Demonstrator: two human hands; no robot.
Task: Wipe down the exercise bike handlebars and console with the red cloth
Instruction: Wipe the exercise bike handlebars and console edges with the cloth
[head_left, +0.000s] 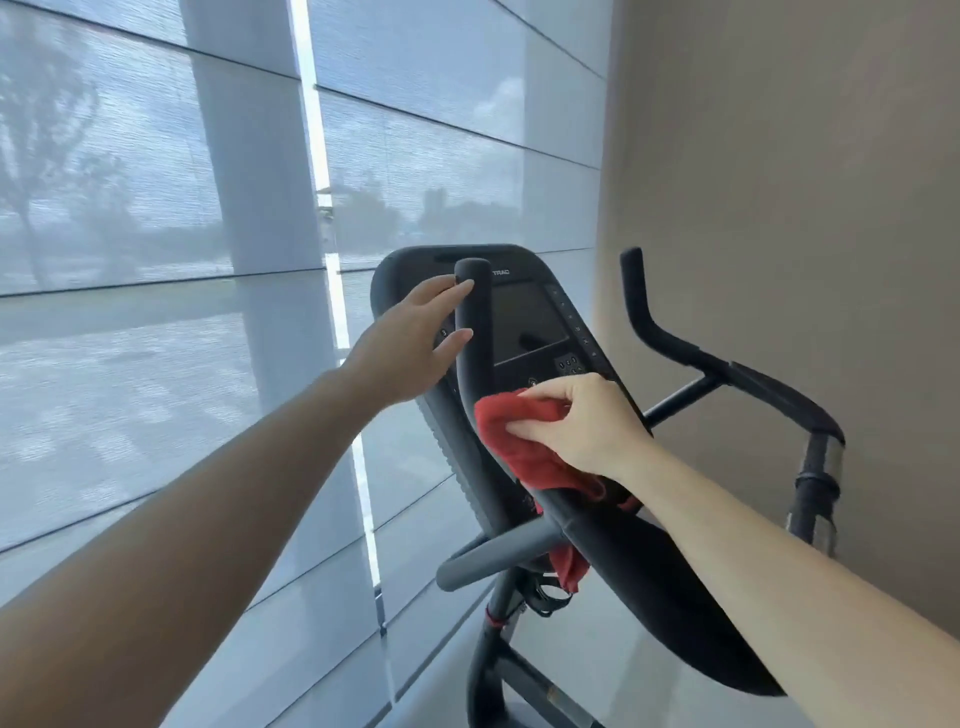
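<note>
While your right grip (587, 426) clamps the red cloth (511, 441) on the handlebar (475, 312), your left grip (405, 348) sits beside it, fingers straight. The console (524, 317) reads "TRAC".

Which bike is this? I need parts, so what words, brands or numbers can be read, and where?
"TRAC": console top, start hidden behind the handlebar grip.
"3": console button beside the left hand.
Keypad and right-edge marks: too small to read.
</note>
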